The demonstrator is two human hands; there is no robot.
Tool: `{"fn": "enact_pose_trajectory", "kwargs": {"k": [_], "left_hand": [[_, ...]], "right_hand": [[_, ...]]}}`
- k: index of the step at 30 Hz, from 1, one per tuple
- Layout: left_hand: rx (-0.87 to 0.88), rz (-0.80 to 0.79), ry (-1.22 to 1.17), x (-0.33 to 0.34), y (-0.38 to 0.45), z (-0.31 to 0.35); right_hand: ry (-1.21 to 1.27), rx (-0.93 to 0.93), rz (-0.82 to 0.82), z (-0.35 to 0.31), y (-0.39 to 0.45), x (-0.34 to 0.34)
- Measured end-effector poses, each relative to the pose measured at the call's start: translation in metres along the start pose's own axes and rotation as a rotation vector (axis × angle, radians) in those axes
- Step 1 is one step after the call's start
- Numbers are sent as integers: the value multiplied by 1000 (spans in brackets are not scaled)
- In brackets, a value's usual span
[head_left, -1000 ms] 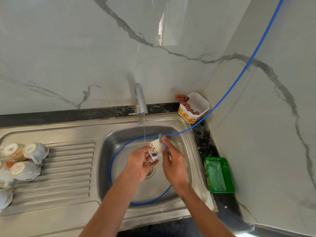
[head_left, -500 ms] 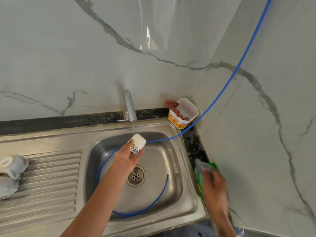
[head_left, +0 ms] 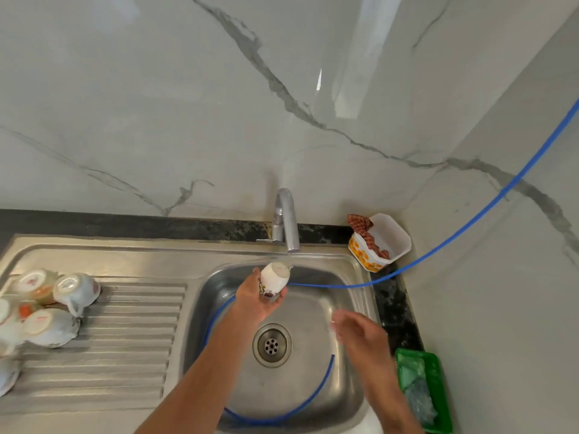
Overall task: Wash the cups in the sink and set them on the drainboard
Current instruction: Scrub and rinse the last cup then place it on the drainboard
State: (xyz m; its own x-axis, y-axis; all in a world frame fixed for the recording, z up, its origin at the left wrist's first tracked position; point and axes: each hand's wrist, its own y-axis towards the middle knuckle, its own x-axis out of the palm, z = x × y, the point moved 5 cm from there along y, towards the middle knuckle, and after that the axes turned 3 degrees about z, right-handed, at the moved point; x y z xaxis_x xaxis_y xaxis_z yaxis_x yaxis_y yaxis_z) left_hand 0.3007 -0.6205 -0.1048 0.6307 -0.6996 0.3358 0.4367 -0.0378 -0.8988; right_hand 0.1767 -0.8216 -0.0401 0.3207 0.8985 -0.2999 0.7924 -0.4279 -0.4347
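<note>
My left hand grips a small white cup with a flower print, base up, just under the spout of the chrome tap above the steel sink. My right hand hovers blurred over the right side of the basin, fingers relaxed, holding nothing. Several white cups lie upside down on the ribbed drainboard at the far left.
A blue hose runs down from the right wall and loops round the basin. A green tray with a scrubber sits on the dark counter at the right. A white tub with a cloth stands in the corner.
My right hand left the scrubber at the green tray and came back over the basin, empty. My left hand keeps the cup under the tap.
</note>
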Motion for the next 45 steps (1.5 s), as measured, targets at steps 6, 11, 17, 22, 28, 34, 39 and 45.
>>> {"fn": "enact_pose_trajectory", "kwargs": {"k": [6,11,17,22,28,34,39,45], "left_hand": [[10,-5,15,-14,-5,-21],[19,7,8,-11,-11,-16],[23,38,105,-19,-6,1],[14,40,244,-15,8,2],[18,-3,356,2,9,12],[-21,-67,413,19,8,14],[108,-93,596,39,-2,6],[956,-256,928,58,-20,-1]], "right_hand": [[401,158,-247,-64,46,98],[589,346,-242,-78,77,125],[164,304,-167,-81,92,130],[-104,183,-58,-95,97,130],[-138,181,-238,-81,102,124],[61,338,-480,-58,94,109],[207,434,-256,-52,101,107],[506,485,-168,-55,100,120]]}}
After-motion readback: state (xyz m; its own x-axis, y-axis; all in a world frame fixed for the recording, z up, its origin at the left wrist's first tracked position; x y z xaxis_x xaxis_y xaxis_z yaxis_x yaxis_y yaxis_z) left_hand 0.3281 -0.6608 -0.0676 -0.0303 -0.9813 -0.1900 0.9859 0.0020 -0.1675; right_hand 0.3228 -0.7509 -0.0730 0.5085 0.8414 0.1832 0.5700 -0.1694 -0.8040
